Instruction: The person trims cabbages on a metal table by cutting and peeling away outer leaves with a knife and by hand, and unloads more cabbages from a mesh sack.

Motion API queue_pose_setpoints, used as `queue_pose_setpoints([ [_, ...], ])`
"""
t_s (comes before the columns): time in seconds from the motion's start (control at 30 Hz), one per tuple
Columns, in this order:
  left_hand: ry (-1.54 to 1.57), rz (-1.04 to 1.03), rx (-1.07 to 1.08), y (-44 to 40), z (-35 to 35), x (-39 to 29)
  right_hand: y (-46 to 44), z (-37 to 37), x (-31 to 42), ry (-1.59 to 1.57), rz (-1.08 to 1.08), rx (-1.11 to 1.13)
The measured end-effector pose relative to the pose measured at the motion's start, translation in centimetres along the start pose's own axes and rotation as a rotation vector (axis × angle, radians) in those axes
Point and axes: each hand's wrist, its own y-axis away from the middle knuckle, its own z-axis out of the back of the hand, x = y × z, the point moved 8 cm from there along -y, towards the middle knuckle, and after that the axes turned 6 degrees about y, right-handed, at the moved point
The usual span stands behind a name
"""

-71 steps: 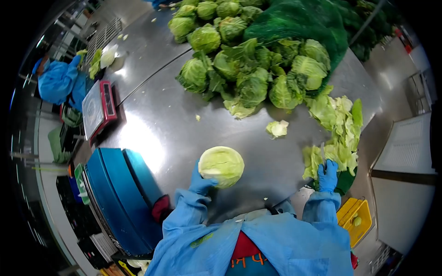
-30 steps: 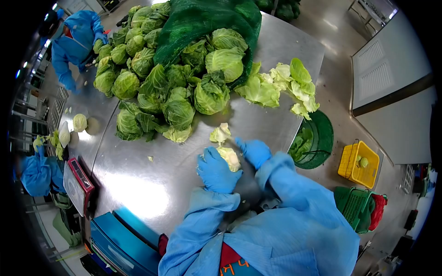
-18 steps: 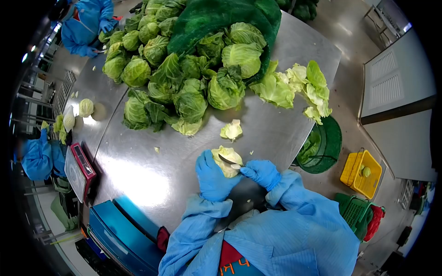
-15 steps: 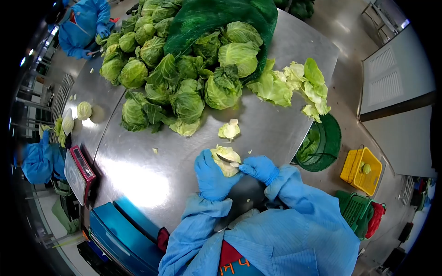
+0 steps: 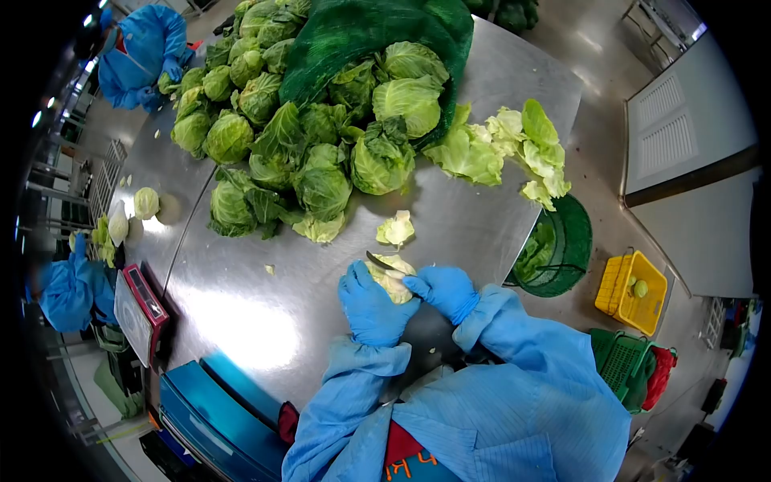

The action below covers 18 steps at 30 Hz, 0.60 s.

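Observation:
A pale, trimmed cabbage (image 5: 401, 263) is held low over the near edge of the steel table. My left hand (image 5: 373, 307), in a blue glove, wraps around its left and near side. In my gloved right hand (image 5: 445, 292) is a small knife (image 5: 377, 261) with a dark curved blade and a light handle. The blade lies across the top of the cabbage, its tip pointing up and left. Just beyond it, a loose cabbage leaf piece (image 5: 395, 230) rests on the table. My fingers hide part of the knife handle and the cabbage's lower side.
Several green cabbages (image 5: 323, 181) are heaped across the table (image 5: 249, 301), some spilling from a green mesh sack (image 5: 353, 32). Loose leaves (image 5: 474, 153) lie right, above a green basket (image 5: 582, 241). A red scale (image 5: 143, 297) and blue bin (image 5: 217, 410) stand left. Two co-workers (image 5: 140, 52) are at left.
The knife has shifted up and left over the cabbage, and my right hand has moved slightly left with it. My left hand keeps its hold. The whole view has shifted slightly.

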Motion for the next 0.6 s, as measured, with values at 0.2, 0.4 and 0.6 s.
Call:
queue_pose_setpoints([
  [0.2, 0.044, 0.022, 0.004, 0.3, 0.4, 0.6, 0.5, 2.5, 1.6, -0.279, 0.158, -0.321],
  [0.4, -0.074, 0.006, 0.079, 0.4, 0.1, -0.3, -2.4, 2.6, 2.0, 0.022, 0.128, -0.083],
  [0.6, 0.034, -0.015, 0.080, 1.7, 1.2, 1.1, -3.2, 0.5, 0.7, -0.396, 0.133, 0.029],
])
